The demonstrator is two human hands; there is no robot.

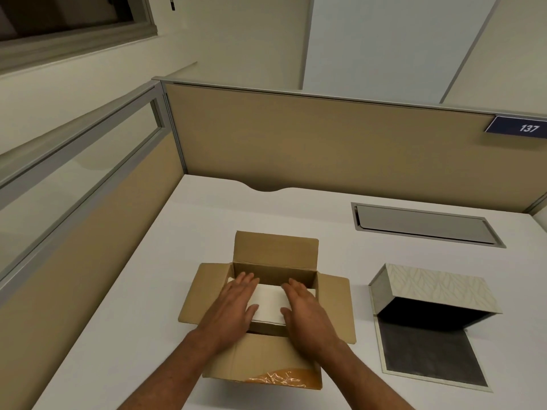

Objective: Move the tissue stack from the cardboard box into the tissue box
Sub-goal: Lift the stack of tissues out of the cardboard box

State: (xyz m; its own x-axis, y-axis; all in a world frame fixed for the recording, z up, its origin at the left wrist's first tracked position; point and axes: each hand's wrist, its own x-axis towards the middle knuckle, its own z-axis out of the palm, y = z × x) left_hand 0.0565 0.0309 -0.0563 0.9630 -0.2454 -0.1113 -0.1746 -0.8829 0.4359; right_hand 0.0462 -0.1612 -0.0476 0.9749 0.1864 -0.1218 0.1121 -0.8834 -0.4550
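Both forearms reach up from the bottom edge, bare, angled inward toward each other and into the open cardboard box (pixel 334 303) that sits on the white desk (pixel 148 291). Nearest of the box is its front flap, folded down toward the person, with an orange printed patch on it. The left hand (pixel 236 300) lies palm down with fingers straight and close together, resting on the left end of the tissue stack (pixel 270 306); its thumb runs along the stack's near left edge. The right hand (pixel 302 309) mirrors it on the right end, fingers extended and slightly spread, thumb pointing inward along the near edge. Neither hand is closed around anything: both are flat and open, pressed against the white stack from its two ends and top, and whether the fingertips curl under its far side cannot be told. The stack is inside the box, lying flat, its middle showing white between the two hands. The box's side flaps are spread out flat on the desk and the back flap stands upright. Well apart to the right stands the tissue box (pixel 435 288), patterned in pale beige, tilted up with its dark hollow inside facing the camera and its lid panel lying flat on the desk in front of it. Behind it a grey hatch (pixel 426 224) is set into the desk.
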